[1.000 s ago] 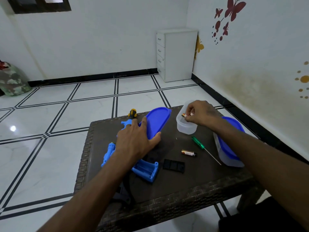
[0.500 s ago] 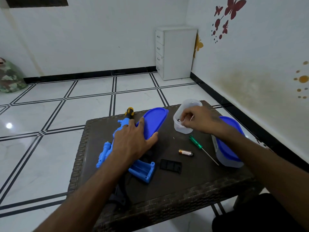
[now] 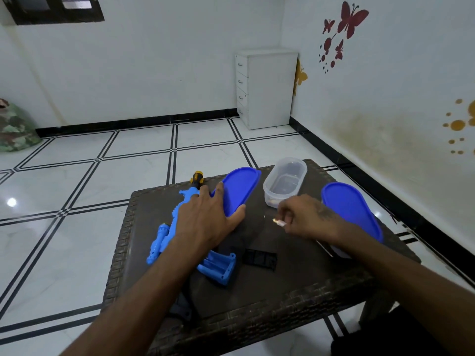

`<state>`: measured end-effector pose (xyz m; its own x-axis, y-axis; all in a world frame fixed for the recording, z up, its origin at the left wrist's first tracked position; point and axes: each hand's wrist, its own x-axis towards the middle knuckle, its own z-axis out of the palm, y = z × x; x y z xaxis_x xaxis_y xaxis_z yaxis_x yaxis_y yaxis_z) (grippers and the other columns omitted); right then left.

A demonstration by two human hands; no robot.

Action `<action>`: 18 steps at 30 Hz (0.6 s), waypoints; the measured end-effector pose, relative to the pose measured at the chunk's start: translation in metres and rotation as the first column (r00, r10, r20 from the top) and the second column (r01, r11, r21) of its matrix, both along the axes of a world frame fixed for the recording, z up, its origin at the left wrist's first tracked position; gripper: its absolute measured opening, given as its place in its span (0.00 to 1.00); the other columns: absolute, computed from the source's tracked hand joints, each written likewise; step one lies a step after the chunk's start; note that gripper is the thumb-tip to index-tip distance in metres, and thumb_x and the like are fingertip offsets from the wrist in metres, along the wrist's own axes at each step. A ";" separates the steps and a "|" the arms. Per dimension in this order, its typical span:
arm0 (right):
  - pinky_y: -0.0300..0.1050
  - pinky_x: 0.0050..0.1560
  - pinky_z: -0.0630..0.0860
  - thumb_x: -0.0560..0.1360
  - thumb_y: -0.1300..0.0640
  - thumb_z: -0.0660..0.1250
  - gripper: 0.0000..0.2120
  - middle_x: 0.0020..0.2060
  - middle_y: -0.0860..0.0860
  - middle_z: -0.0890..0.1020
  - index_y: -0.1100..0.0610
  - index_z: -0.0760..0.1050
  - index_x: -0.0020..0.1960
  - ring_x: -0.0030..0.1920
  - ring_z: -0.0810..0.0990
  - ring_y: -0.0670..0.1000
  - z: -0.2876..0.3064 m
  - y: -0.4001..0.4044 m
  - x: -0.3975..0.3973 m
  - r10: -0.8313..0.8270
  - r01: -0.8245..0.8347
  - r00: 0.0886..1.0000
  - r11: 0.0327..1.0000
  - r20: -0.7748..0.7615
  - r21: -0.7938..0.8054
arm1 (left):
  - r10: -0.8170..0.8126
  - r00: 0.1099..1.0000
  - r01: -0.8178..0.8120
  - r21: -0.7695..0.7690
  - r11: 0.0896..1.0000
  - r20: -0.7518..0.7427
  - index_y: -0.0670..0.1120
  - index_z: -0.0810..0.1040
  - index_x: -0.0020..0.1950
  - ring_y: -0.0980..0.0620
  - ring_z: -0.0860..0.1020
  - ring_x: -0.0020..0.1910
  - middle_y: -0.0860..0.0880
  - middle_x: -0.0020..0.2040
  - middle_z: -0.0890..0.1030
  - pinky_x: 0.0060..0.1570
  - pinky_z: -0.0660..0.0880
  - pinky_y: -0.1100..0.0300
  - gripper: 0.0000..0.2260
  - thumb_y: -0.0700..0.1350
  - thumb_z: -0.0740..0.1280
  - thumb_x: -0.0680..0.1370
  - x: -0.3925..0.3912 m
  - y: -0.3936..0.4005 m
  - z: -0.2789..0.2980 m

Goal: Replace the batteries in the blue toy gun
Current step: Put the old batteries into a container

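1 battery [image 3: 279, 222] pinched in right hand [image 3: 304, 219], now out of tub [image 3: 285, 181]; left hand [image 3: 205, 219] flat.

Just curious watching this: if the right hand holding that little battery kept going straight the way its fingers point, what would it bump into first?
Probably the left hand resting on the blue toy gun. The right hand points leftward with the battery; depth is uncertain.

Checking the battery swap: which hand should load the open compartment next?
Right. The right hand already pinches a battery; the left hand lies flat on the toy gun.
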<state>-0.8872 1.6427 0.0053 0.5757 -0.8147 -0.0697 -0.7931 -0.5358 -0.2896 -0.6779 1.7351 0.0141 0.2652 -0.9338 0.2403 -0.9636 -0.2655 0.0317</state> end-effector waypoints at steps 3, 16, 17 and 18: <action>0.47 0.49 0.80 0.72 0.55 0.74 0.11 0.48 0.48 0.84 0.50 0.81 0.54 0.47 0.82 0.49 0.013 -0.032 0.001 -0.134 0.155 0.978 0.980 0.159 -0.122 | 0.005 1.000 -0.005 0.009 1.000 -0.020 0.50 0.55 0.78 0.45 0.76 0.56 0.45 0.65 0.70 0.40 0.66 0.56 0.36 0.70 0.51 0.76 0.000 -0.006 -0.002; 0.44 0.42 0.73 0.77 0.56 0.67 0.08 0.47 0.55 0.84 0.58 0.81 0.53 0.42 0.78 0.53 -0.006 -0.129 0.020 -0.293 0.308 0.950 0.935 0.109 -0.174 | -0.034 0.991 0.031 -0.023 0.999 -0.128 0.50 0.55 0.78 0.42 0.72 0.63 0.44 0.68 0.69 0.50 0.72 0.50 0.38 0.71 0.52 0.74 -0.028 -0.060 -0.013; 0.44 0.43 0.73 0.78 0.57 0.64 0.09 0.48 0.55 0.84 0.58 0.81 0.53 0.44 0.79 0.53 -0.005 -0.131 0.019 -0.309 0.337 0.935 0.927 0.173 -0.164 | -0.043 0.991 0.040 -0.025 0.999 -0.124 0.49 0.54 0.78 0.42 0.72 0.63 0.43 0.68 0.69 0.50 0.72 0.50 0.38 0.71 0.52 0.74 -0.032 -0.065 -0.014; 0.44 0.44 0.73 0.79 0.57 0.62 0.10 0.50 0.55 0.84 0.58 0.82 0.54 0.46 0.80 0.54 -0.003 -0.133 0.018 -0.325 0.365 0.914 0.919 0.243 -0.146 | -0.050 0.992 0.047 -0.029 0.998 -0.120 0.49 0.54 0.78 0.42 0.72 0.62 0.43 0.67 0.68 0.49 0.72 0.50 0.38 0.70 0.52 0.75 -0.036 -0.070 -0.014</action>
